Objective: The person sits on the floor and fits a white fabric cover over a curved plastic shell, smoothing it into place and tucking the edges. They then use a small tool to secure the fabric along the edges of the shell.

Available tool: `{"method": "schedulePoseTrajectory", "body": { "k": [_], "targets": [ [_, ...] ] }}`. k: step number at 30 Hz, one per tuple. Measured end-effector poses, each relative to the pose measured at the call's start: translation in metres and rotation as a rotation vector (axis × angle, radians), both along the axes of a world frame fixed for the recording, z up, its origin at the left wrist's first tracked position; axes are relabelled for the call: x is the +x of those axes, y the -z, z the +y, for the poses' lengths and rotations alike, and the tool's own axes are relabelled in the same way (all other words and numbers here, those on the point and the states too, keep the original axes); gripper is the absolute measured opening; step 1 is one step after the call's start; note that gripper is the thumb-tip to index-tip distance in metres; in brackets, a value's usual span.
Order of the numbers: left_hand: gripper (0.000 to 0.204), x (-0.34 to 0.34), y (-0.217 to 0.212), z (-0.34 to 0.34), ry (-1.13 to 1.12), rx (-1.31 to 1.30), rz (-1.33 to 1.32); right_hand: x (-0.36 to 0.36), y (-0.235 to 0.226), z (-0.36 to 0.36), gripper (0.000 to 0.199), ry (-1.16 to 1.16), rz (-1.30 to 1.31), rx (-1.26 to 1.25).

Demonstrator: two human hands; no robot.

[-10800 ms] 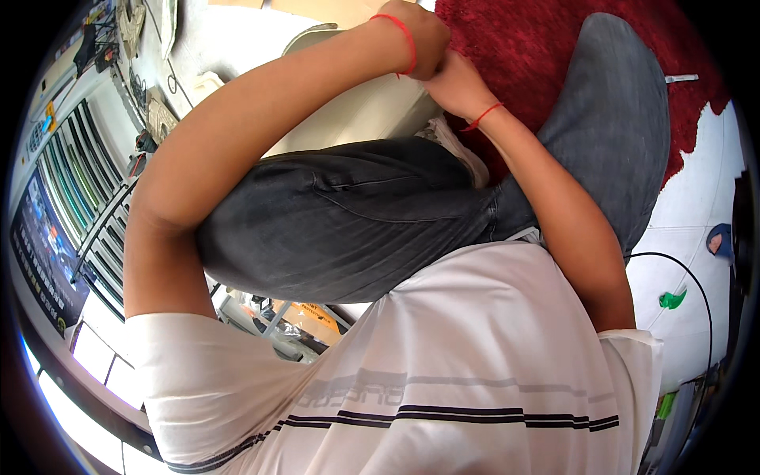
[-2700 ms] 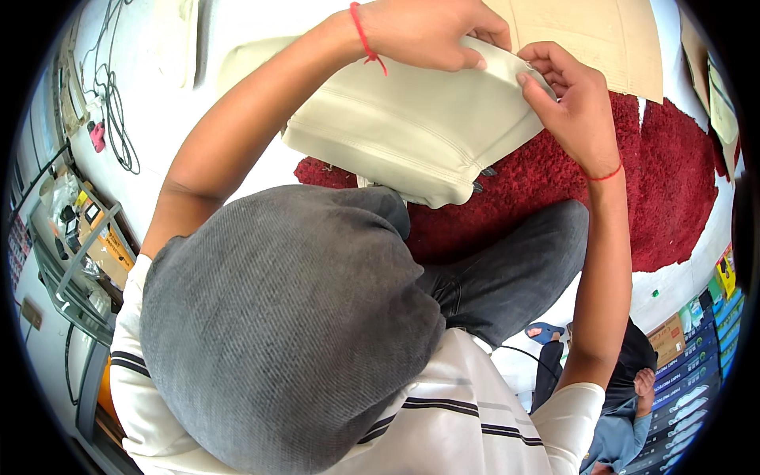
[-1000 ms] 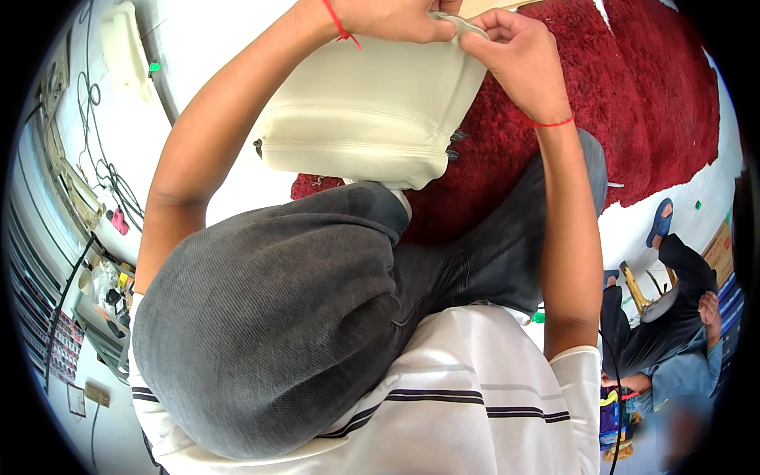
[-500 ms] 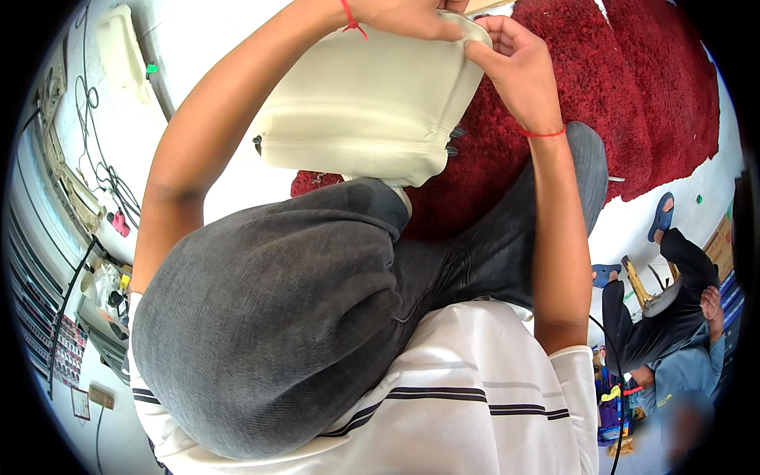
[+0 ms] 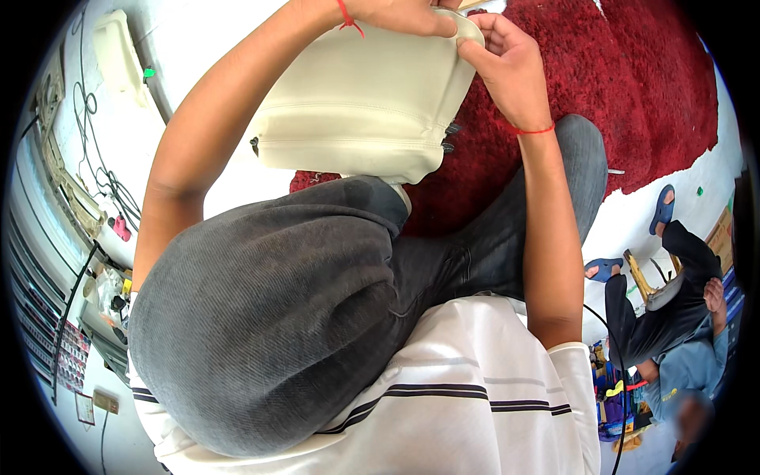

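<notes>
A cream, leather-like seat cover (image 5: pixel 356 79) with stitched seams lies in front of my bent knee. It looks filled out, and small dark bits stick out at its right and left sides. At its far right corner, my left hand (image 5: pixel 412 16) is closed on the edge with the thumb pressed on top; its fingers are partly cut off by the upper frame border. Close beside it, my right hand (image 5: pixel 511 59) pinches the same corner's rim between thumb and curled fingers.
A dark red shaggy rug (image 5: pixel 625 87) spreads to the right of the cover. Another cream panel (image 5: pixel 119 55) and black cables (image 5: pixel 99 158) lie on the white floor at left. On the right, a seated person in blue sandals (image 5: pixel 663 207) is near a box and colourful packages.
Both hands and the cover's corner sit slightly further left and nearer in the picture, partly as the view shifts. The pinch on the rim looks the same.
</notes>
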State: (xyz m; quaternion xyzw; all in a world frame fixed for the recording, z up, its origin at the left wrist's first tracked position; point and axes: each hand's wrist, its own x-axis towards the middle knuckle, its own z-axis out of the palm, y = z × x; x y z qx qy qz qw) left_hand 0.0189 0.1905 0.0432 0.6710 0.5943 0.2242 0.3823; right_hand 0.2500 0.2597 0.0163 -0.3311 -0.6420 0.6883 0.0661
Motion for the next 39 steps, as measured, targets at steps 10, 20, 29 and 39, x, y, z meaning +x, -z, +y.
{"method": "schedulePoseTrajectory", "body": {
  "k": [10,20,29,39],
  "targets": [
    [0.027,-0.001,-0.001,-0.002,-0.057,-0.082,-0.062,0.005,0.009,0.001,0.032,0.002,0.106,-0.194],
    [0.026,-0.004,0.003,0.0,0.006,0.011,0.001,0.001,0.007,0.003,0.032,-0.114,0.059,-0.009],
    [0.024,-0.006,-0.006,-0.007,-0.048,-0.098,-0.124,0.006,0.002,0.001,0.024,-0.043,0.128,-0.16],
    [0.026,-0.003,-0.003,-0.003,-0.015,0.003,0.03,0.004,0.008,-0.002,0.02,-0.098,0.039,0.032]
  ]
}}
